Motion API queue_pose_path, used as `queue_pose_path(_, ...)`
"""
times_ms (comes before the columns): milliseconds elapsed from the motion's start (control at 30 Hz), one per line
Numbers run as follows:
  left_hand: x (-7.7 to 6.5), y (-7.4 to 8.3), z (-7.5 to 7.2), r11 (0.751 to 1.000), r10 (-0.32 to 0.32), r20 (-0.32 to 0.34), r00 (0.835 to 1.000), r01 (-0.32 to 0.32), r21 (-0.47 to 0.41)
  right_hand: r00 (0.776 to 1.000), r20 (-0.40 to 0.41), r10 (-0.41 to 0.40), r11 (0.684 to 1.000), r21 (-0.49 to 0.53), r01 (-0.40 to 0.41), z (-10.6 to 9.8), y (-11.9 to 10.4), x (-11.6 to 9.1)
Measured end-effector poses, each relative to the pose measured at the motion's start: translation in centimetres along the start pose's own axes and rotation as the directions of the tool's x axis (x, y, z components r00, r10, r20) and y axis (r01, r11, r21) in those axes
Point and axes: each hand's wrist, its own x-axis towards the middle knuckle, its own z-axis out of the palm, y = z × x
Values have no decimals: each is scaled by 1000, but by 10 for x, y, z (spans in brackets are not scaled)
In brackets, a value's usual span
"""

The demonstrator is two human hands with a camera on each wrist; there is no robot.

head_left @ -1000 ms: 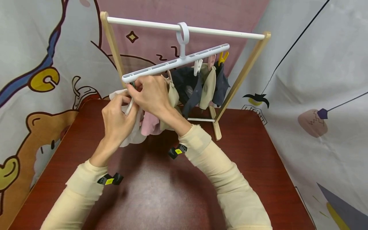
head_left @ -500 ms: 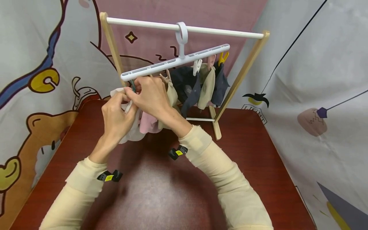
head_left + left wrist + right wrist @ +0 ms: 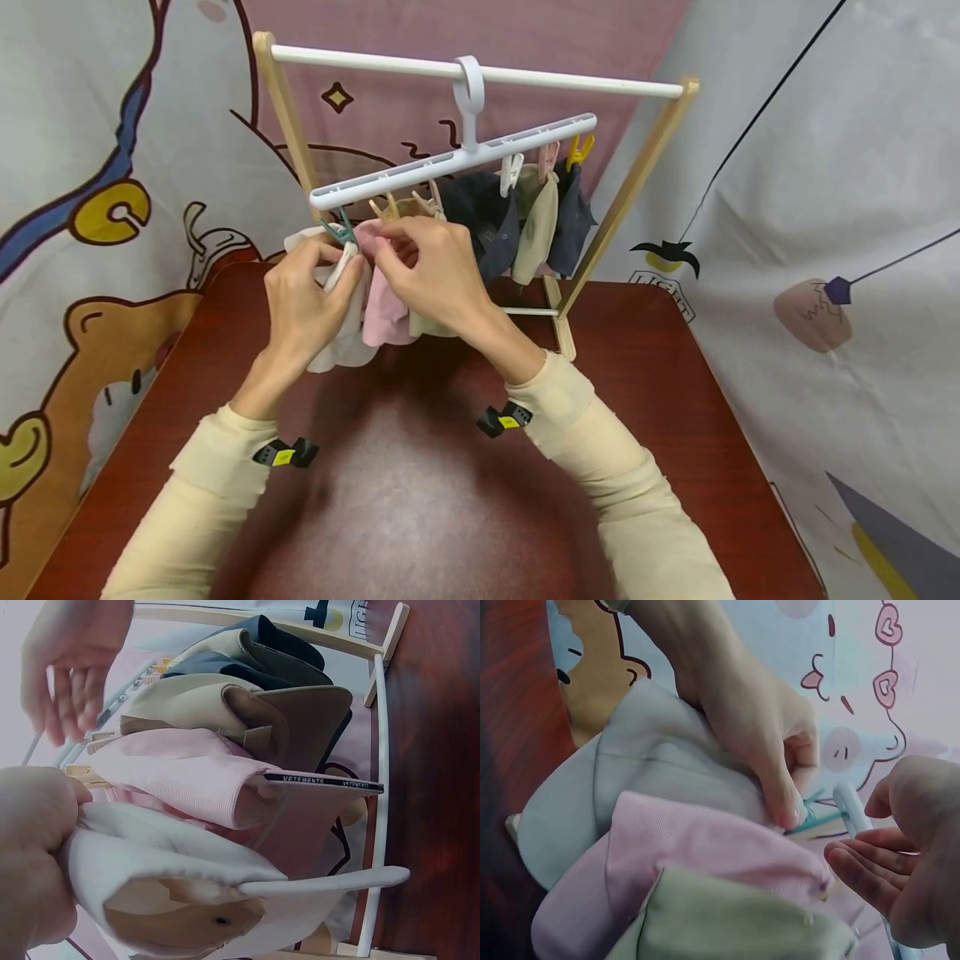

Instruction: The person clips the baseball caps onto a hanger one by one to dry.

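Note:
My left hand (image 3: 303,296) pinches the edge of a white cap (image 3: 172,847) between thumb and fingers. Right at that pinch, a teal clothespin (image 3: 342,231) hangs under the left end of a white clip hanger (image 3: 405,177), and its jaws meet the cap's edge. My right hand (image 3: 438,262) is just to the right, its fingers loosely bent and holding nothing in the wrist views. It overlaps the pink cap (image 3: 180,765) in the head view. Beyond the pink one hang a beige cap (image 3: 195,705) and a dark cap (image 3: 480,217).
A drying rack with a white top rod (image 3: 360,62) and wooden posts (image 3: 630,192) carries the hanger, which slopes down to the left. White, pink and yellow clothespins (image 3: 580,152) hold further caps at right. A reddish-brown table (image 3: 637,358) lies below, with printed cloth (image 3: 810,208) behind.
My right hand has let go of the teal clothespin and moved right and slightly down, uncovering it. The left hand stays at the white cap's edge.

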Motion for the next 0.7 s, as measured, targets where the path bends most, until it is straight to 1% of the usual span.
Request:
queue_pose_path(133, 2, -1, 4, 999, -5, -3, 1000, 5, -32, 999, -49, -2, 1000, 14, 3, -13, 13, -15)
queue_pose_path(300, 6, -2, 11, 997, -7, 3, 1000, 8, -71, 996, -92, 17, 1000, 19, -15, -27, 27, -31)
queue_pose_path(467, 14, -4, 18, 997, -13, 25, 1000, 15, -76, 993, -102, 62, 998, 36, -59, -38, 39, -45)
queue_pose_path(600, 21, -6, 21, 997, -19, 59, 998, 24, -79, 991, -101, 91, 996, 20, -90, -44, 46, -54)
queue_pose_path(700, 26, -8, 25, 995, -37, 87, 995, 45, -90, 991, -93, 100, 995, -5, -101, -48, 50, -62)
